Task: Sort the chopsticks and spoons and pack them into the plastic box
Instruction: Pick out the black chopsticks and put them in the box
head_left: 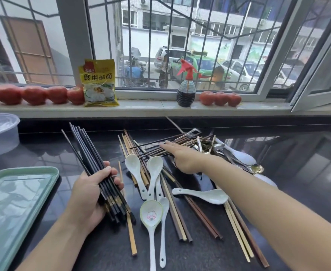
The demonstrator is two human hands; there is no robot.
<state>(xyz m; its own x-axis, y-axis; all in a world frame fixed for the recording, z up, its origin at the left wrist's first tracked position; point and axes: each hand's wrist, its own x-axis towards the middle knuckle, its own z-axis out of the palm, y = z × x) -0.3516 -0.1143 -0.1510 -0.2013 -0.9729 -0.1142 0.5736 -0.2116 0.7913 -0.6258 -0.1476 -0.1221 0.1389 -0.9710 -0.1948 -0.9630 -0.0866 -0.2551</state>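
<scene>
Nearest: left hand point(90, 194) clamped round black chopsticks point(94, 165), just left of white spoons point(151, 173). Right hand point(182, 159), grip spread flat, touching brown chopsticks point(160, 148) beyond the spoons. Plastic box point(0, 133) far left. Risk: bundle slipping, sticks rolling, colours remixing.

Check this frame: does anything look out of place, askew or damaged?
Nothing looks damaged or spilled. The unsorted pile is a crisscross of brown chopsticks and metal spoons, which fits a sort in progress. The left hand grips a neat bundle of black chopsticks; the right hand reaches flat over the pile.
</scene>
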